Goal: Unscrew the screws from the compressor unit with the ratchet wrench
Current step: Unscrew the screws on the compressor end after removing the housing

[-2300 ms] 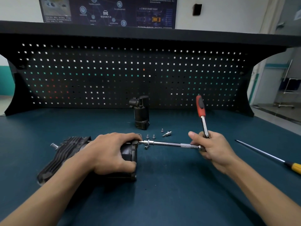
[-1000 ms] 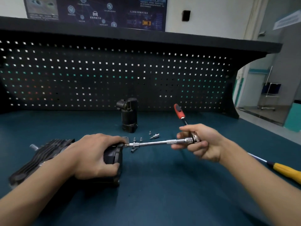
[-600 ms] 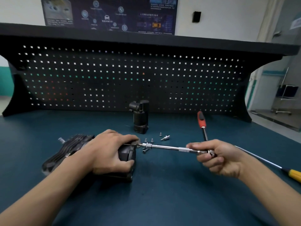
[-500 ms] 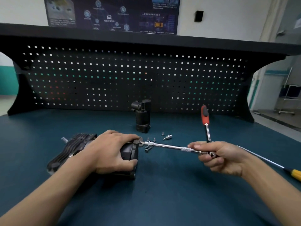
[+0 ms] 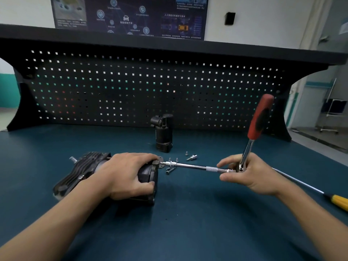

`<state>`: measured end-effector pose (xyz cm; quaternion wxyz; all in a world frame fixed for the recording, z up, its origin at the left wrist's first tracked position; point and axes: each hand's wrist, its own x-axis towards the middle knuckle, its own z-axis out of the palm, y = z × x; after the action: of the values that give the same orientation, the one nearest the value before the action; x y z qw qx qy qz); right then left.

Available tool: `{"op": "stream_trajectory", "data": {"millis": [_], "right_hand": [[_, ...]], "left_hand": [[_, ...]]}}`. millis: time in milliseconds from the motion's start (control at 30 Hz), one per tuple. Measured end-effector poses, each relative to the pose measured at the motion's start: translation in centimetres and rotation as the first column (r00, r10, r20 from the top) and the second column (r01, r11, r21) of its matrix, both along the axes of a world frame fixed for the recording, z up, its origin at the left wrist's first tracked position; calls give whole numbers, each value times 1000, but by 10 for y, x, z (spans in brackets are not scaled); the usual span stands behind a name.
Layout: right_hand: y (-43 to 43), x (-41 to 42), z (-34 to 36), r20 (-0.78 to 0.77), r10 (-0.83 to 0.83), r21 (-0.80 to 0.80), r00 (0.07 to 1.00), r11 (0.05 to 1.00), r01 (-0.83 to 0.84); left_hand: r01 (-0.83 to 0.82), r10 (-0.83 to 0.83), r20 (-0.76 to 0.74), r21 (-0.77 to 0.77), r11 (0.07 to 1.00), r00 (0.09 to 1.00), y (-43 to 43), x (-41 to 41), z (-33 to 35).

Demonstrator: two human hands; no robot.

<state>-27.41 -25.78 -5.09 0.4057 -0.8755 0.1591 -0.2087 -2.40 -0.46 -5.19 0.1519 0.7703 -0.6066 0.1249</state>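
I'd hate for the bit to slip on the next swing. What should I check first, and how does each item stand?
1. Left hand grips the compressor unit: ok.
2. Right hand holds the ratchet wrench at its head: ok.
3. Extension bar reaches the unit: ok.
4. Bit seated in the screw being turned: cannot tell.
5. Loose screws lie close beside the bar: not ok.
6. Yellow screwdriver lies apart from the handle's swing: ok.
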Motion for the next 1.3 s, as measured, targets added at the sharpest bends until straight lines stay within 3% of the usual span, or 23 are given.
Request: {"op": "stream_trajectory", "data": {"millis": [167,300,400,567,667,767,833,1000,1167,1233,1300], "right_hand": [[1,4,-6,143,-31,-176,989,983,56],[-7,4,-6,189,23,-614,982,783,100],[-9,6,-11,258,86,-673,962,731,115],[-2,8,-15,116,-35,-346,993,936,73],[6,12,-11,96,-77,77,992,995,70],[13,14,-1,-17,-166,413,986,897,158],[16,12,2,-102,-110,545,989,825,148],[15,6,8,-229,83,752,970,648,122],[9,8,8,-176,154,917,972,384,105],[9,9,5,-173,140,916,975,386,107],[10,9,2,-188,120,858,975,503,103]], "left_hand": [[-7,7,3,-3,1000,1000,0,-1,0],[-10,10,4,7,1000,1000,0,0,0],[-10,10,2,11,1000,1000,0,-1,1],[-9,9,-4,29,1000,1000,-3,-4,3],[-13,13,-7,41,999,1000,-2,-2,4],[-13,13,-6,39,999,1000,-2,-2,3],[-9,9,-7,42,999,1000,-1,-3,4],[24,-24,-5,52,998,1000,1,-9,7],[31,-30,-25,32,999,999,3,-11,8],[27,-26,-25,36,999,999,4,-11,8],[18,-17,-22,44,999,1000,3,-11,8]]}}
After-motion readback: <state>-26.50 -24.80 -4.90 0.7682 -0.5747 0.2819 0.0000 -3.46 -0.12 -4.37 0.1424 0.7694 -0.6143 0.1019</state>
